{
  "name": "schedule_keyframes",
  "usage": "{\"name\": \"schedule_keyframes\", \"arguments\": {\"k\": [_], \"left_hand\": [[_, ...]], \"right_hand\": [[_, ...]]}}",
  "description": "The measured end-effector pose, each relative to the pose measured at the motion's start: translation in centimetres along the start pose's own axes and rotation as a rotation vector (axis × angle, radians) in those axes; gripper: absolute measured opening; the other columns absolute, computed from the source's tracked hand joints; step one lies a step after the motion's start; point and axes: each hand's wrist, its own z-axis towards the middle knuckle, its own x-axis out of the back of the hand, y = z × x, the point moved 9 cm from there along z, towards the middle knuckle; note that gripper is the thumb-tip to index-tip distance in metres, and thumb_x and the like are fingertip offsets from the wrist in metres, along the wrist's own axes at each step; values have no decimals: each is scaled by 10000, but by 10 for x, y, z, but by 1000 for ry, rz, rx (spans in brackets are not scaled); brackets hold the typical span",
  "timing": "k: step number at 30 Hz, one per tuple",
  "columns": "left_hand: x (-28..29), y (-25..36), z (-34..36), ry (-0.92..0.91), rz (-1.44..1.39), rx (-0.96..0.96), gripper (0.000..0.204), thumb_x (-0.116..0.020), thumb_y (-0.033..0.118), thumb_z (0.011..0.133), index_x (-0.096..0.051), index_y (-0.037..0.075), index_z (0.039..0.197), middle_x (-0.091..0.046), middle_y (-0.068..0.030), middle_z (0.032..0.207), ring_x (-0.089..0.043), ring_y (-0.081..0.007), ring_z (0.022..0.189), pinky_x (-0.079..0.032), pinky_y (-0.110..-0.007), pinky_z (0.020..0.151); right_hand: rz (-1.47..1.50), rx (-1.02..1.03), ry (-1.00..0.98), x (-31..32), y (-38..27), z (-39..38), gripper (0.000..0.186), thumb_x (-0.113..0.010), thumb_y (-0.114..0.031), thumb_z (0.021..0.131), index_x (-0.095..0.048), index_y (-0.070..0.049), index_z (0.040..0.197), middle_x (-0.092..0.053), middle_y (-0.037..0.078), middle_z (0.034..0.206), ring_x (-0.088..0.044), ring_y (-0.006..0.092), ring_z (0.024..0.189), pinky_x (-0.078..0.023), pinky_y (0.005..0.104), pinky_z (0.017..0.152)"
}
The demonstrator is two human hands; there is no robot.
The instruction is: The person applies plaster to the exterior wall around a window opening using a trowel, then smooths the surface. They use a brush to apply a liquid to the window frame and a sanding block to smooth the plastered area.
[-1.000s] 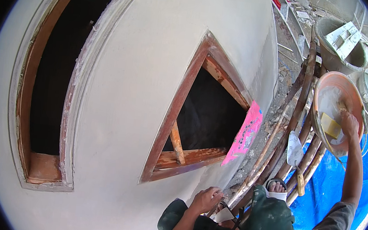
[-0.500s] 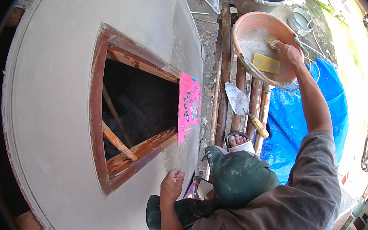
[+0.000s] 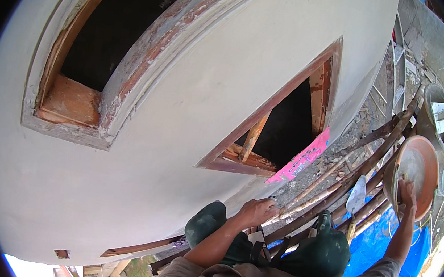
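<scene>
My right hand reaches into a round orange basin with greyish-white wet contents. Its fingers are closed, and whatever they grip is hidden; half a second ago a small brownish lump showed in them. My left hand hovers by my knees near the wall, fingers curled, with nothing visible in it. Between the basin and my knees, a pointed trowel smeared with grey lies on the poles, its handle toward me.
A pale plastered wall fills the left, with a wooden-framed opening and a pink sheet at its edge. Rough wooden poles form the platform under me. Beyond are a blue tarp, a grey tub and a ladder.
My view has swung left along the wall, so the basin and trowel now appear farther right. My right hand stays in the basin. The left hand has stretched forward past my knee.
</scene>
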Motion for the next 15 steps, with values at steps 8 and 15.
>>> {"name": "schedule_keyframes", "arguments": {"k": [8,15], "left_hand": [[-17,12,1,44,-56,-96,427,-551,451,945,-641,83,1140,-678,-173,1089,-645,-374,1004,-503,-462,858],[-15,15,1,-5,-50,-87,433,-542,471,944,-645,97,1134,-671,-173,1105,-638,-371,1017,-500,-467,863]], "right_hand": [[-235,-23,575,51,38,-15,472,-496,-398,973,-589,-82,1312,-603,287,1197,-564,474,1125,-453,525,971],[-405,-206,400,47,-10,-55,475,-526,-394,916,-651,9,1135,-615,309,1144,-584,453,1104,-452,539,938]]}}
